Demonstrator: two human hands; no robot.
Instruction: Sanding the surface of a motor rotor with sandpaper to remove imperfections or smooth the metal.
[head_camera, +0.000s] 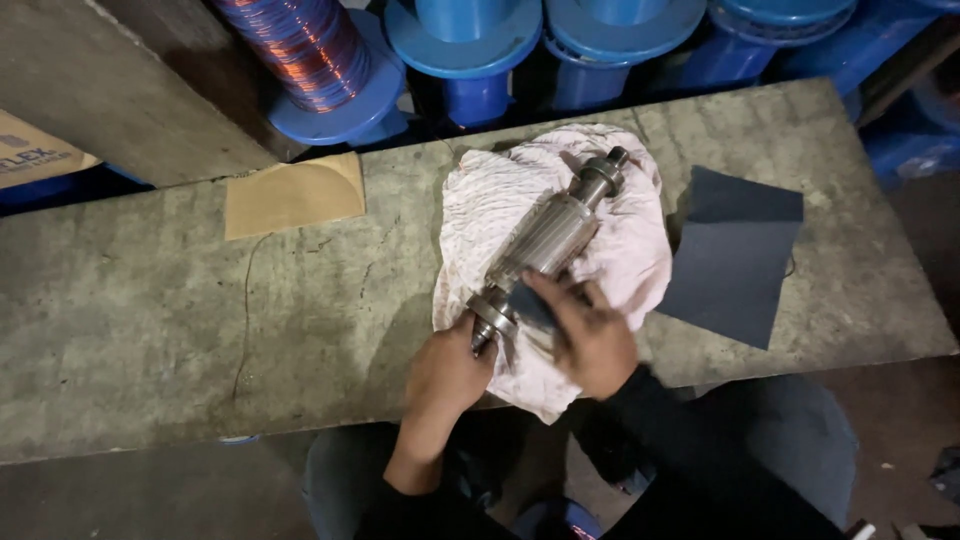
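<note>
Head cam: rotor (545, 245) lies on a rag (500, 200) on the bench (150, 300), long axis diagonal, far shaft end pointing up-right. Left hand (447, 372) grips the near shaft end, right hand (590, 335) presses a dark abrasive scrap (530, 303) on it. Round thing on soft cloth, so I reckon it could roll or slip if that grip loosens.

The scene is dim overall, with soft light that seems to come from above, leaving the concrete slab (180, 300) evenly grey and free of glare. Deep shadow fills the gap behind the slab and the floor at the lower corners. The steel rotor (548, 240) catches a mild sheen along its ribs. The right hand (590, 335) is smeared by motion blur; the left hand (448, 375) is a little sharper. The blue spools (470, 40) at the top edge look slightly soft and grainy.
</note>
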